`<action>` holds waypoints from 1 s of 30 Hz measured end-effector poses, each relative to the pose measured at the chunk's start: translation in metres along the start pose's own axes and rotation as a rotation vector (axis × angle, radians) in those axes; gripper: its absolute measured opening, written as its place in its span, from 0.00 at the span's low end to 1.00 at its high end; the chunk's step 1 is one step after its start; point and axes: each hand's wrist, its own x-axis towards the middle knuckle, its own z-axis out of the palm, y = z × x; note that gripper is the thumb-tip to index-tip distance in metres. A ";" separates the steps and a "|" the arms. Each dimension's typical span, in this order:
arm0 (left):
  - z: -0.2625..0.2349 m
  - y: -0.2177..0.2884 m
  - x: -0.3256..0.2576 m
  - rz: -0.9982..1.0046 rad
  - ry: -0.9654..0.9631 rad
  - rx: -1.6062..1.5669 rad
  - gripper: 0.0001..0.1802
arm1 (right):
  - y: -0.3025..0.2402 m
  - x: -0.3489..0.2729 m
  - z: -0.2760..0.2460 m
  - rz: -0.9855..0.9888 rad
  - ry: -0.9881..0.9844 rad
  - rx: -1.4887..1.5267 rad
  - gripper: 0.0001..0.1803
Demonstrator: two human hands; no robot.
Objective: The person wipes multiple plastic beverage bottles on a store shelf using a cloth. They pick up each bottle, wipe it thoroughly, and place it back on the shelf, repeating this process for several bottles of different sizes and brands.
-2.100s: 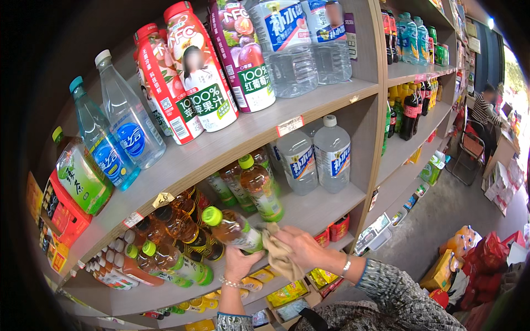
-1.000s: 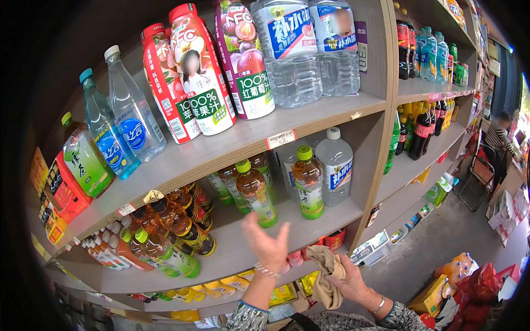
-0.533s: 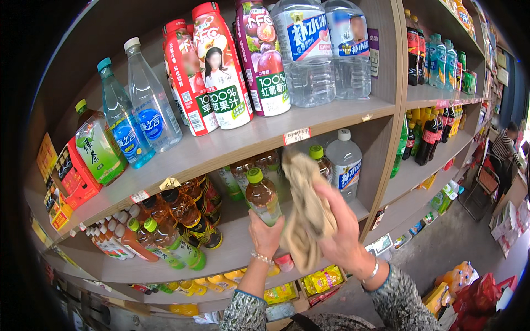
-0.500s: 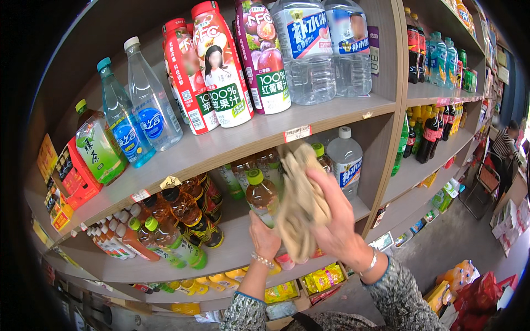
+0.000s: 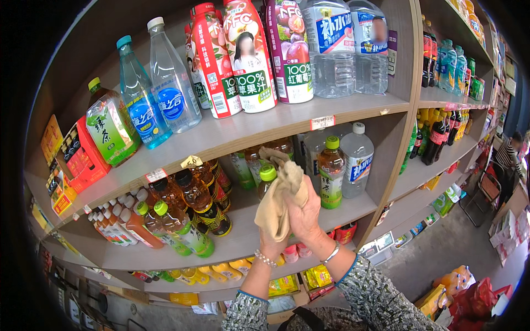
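A beige cloth (image 5: 282,199) is bunched in my right hand (image 5: 307,216), whose fingers are closed on it. The cloth lies against a bottle of tea with a green cap (image 5: 268,173), covering most of its body. My left hand (image 5: 273,243) grips that bottle low down, its fingers largely hidden behind the cloth. Just right of my right hand, a green-capped tea bottle (image 5: 331,174) stands upright on the middle shelf, beside a clear water bottle (image 5: 358,160). Behind the held bottle, more tea bottles (image 5: 241,170) stand deeper on the shelf.
The upper shelf board (image 5: 243,132) runs above my hands, carrying juice bottles (image 5: 251,60) and large clear bottles (image 5: 331,55). Dark-labelled bottles (image 5: 201,198) stand to the left. An upright divider (image 5: 398,127) bounds the right side. Yellow packets (image 5: 317,276) lie in boxes below.
My right hand has swung lower with the cloth, onto the front of the held bottle. The tea bottle at the right is now uncovered. The whole view has shifted slightly.
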 end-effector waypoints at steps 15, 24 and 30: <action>-0.128 0.069 -0.098 -0.598 0.126 -0.034 0.25 | 0.051 -0.020 -0.044 0.057 -0.667 -1.187 0.25; -0.153 0.109 -0.118 -0.549 0.297 -0.092 0.37 | 0.107 -0.035 0.093 -0.083 -0.694 -0.865 0.24; -0.145 0.089 -0.078 -0.541 0.116 0.042 0.33 | 0.113 -0.008 0.091 0.004 -1.000 -0.749 0.19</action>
